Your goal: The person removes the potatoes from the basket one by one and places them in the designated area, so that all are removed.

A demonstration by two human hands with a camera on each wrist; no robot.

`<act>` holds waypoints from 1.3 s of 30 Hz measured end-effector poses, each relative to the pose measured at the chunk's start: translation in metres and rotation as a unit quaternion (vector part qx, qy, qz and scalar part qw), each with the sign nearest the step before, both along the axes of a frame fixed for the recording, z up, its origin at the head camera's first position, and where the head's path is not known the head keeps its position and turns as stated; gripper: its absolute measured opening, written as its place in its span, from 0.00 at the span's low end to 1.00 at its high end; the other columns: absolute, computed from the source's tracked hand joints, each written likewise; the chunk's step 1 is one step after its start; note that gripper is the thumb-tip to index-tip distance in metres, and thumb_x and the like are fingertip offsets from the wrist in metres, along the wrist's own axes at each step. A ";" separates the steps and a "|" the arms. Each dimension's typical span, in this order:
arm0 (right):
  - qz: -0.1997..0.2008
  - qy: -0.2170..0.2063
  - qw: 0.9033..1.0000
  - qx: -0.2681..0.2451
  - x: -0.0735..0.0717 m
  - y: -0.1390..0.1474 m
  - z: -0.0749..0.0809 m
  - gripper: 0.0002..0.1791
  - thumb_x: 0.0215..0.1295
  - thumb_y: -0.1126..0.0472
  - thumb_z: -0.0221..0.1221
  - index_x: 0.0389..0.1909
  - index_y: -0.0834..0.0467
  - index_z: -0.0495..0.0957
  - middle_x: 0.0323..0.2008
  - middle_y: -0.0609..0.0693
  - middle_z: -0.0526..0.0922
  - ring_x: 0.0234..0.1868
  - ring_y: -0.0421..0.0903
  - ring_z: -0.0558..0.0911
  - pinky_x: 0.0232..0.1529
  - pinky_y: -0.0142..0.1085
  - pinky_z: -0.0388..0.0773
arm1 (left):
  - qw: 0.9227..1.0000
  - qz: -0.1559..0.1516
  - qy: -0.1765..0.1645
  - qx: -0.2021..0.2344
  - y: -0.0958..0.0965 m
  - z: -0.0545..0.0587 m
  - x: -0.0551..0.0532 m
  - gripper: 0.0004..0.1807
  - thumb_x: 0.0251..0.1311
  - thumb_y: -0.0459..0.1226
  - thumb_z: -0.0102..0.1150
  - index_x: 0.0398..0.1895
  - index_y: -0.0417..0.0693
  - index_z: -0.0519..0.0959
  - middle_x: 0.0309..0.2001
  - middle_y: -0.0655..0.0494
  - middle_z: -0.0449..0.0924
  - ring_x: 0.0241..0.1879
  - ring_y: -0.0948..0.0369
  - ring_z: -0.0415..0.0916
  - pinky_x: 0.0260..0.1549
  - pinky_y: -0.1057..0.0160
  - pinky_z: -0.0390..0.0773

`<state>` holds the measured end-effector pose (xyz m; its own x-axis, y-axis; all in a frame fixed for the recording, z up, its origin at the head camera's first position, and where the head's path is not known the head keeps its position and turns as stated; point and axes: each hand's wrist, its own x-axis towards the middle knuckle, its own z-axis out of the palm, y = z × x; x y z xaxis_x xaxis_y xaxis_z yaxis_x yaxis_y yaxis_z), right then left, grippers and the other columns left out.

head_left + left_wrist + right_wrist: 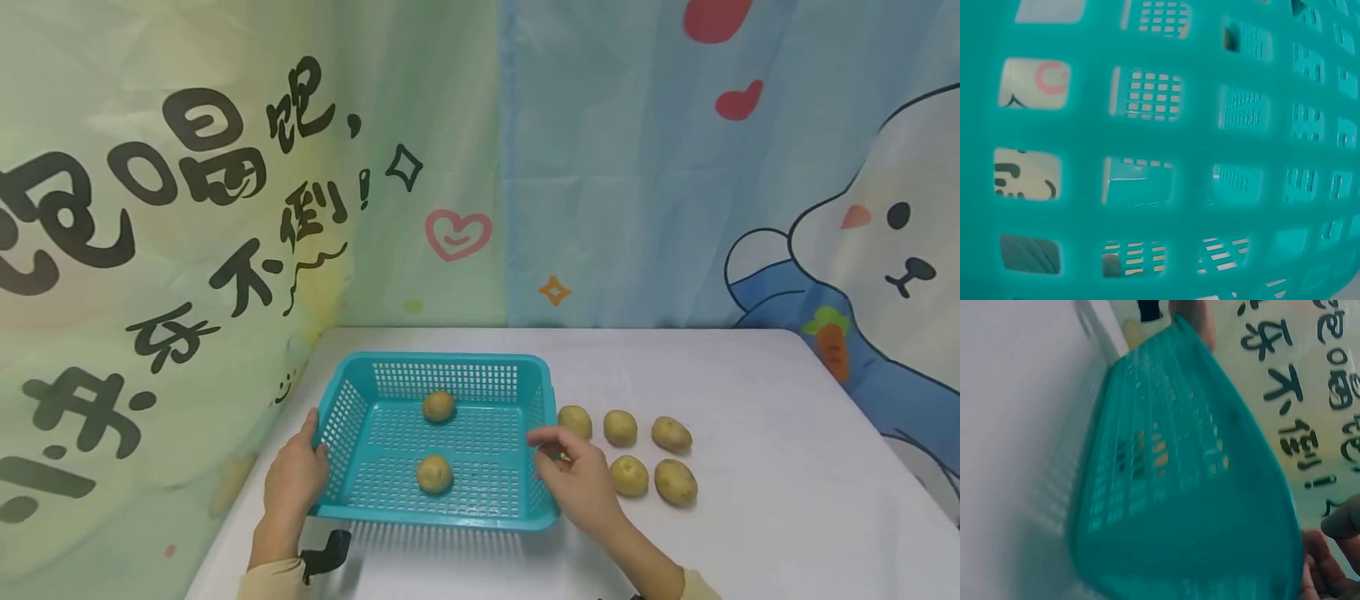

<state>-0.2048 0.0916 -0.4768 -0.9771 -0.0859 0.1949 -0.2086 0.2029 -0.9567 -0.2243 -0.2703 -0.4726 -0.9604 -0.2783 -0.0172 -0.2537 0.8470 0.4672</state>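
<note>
A turquoise plastic basket (438, 523) with perforated walls is raised at its front, its shadow on the table below. My left hand (295, 475) grips its left side, thumb near the rim, other fingers behind the wall. Inside lie two potatoes, one potato (438, 406) toward the back and another potato (434, 474) nearer the front. At the right rim is my right hand (581, 482), its thumb and index finger apart with nothing between them. The basket wall (1197, 137) fills the left wrist view. In the right wrist view, fingers (1322, 559) show beside the rim.
On the white table (780, 467), right of the basket, several potatoes (676, 482) sit in two rows, one partly hidden by my right hand. A printed curtain (615, 167) hangs behind the table and along its left side.
</note>
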 end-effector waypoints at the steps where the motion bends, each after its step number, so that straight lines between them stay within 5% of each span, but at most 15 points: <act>1: 0.010 0.003 1.000 0.010 0.000 -0.005 0.001 0.15 0.59 0.76 0.58 0.45 0.58 0.81 0.44 0.53 0.83 0.30 0.44 0.79 0.26 0.31 0.78 | 1.000 0.000 -0.001 0.003 0.000 0.000 0.000 0.34 0.69 0.32 0.48 0.76 0.39 0.51 0.65 0.29 0.64 0.43 0.40 0.77 0.32 0.46 0.75; 7: 0.085 0.042 0.990 0.101 -0.002 -0.032 0.003 0.16 0.60 0.71 0.61 0.47 0.53 0.81 0.46 0.46 0.82 0.44 0.48 0.78 0.38 0.33 0.79 | 1.000 0.004 -0.002 0.005 0.000 -0.001 0.000 0.33 0.69 0.32 0.47 0.76 0.39 0.51 0.65 0.28 0.64 0.41 0.43 0.76 0.30 0.48 0.74; 14: 0.124 0.094 0.966 0.208 -0.005 -0.060 0.004 0.15 0.60 0.67 0.61 0.47 0.52 0.82 0.49 0.45 0.81 0.34 0.40 0.77 0.35 0.31 0.78 | 1.000 0.002 0.004 -0.004 0.001 0.000 -0.001 0.33 0.69 0.32 0.48 0.75 0.37 0.53 0.64 0.28 0.66 0.41 0.42 0.77 0.31 0.47 0.75; 21: 0.162 0.068 0.938 0.298 -0.016 -0.090 0.004 0.17 0.60 0.63 0.63 0.52 0.52 0.81 0.55 0.48 0.79 0.56 0.49 0.77 0.53 0.46 0.76 | 1.000 0.003 0.002 -0.001 0.001 0.000 0.000 0.33 0.68 0.32 0.48 0.75 0.37 0.53 0.63 0.28 0.66 0.41 0.42 0.77 0.31 0.47 0.75; 28: 0.188 -0.007 0.945 0.269 -0.032 -0.107 0.000 0.24 0.58 0.65 0.64 0.58 0.54 0.77 0.61 0.55 0.73 0.62 0.56 0.72 0.57 0.53 0.72 | 1.000 0.005 0.002 0.006 0.002 -0.001 -0.001 0.33 0.69 0.32 0.48 0.76 0.39 0.53 0.63 0.28 0.66 0.36 0.46 0.76 0.27 0.51 0.73; 33: 0.188 -0.020 0.940 0.285 -0.038 -0.112 -0.007 0.27 0.55 0.64 0.66 0.59 0.56 0.77 0.59 0.57 0.75 0.61 0.56 0.73 0.58 0.53 0.70 | 1.000 0.003 0.004 0.008 0.001 -0.001 0.000 0.33 0.69 0.32 0.48 0.76 0.39 0.53 0.63 0.28 0.66 0.34 0.47 0.76 0.24 0.53 0.71; 39: 0.198 0.016 0.909 0.366 -0.038 -0.117 -0.013 0.27 0.60 0.61 0.65 0.62 0.56 0.75 0.61 0.57 0.74 0.61 0.56 0.74 0.59 0.50 0.71 | 1.000 0.002 0.005 0.009 -0.001 -0.002 0.001 0.33 0.69 0.32 0.47 0.76 0.39 0.52 0.64 0.28 0.65 0.35 0.46 0.76 0.25 0.53 0.72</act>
